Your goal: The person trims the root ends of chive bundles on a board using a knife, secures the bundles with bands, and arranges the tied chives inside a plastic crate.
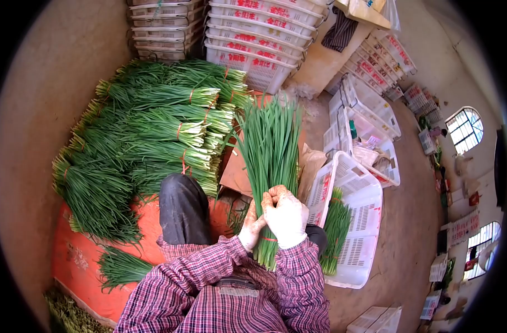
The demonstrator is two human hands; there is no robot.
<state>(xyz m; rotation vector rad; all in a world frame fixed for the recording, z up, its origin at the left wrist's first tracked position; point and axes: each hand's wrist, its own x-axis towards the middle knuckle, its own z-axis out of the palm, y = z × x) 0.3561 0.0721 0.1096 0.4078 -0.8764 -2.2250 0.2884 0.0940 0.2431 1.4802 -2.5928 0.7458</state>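
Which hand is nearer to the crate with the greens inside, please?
Right: the right hand is a little left of the crate; the left hand is farther left.

Orange-red sheet (92,288), spread on floor: one large pile of green stalk bundles (148,127), red bands visible on several; one smaller bunch of stalks (123,268), apart, near the person's sleeve (170,280). Bare brown floor (400,244): white slatted crate (360,238), open, tilted; further white crate (375,320) at lower edge.
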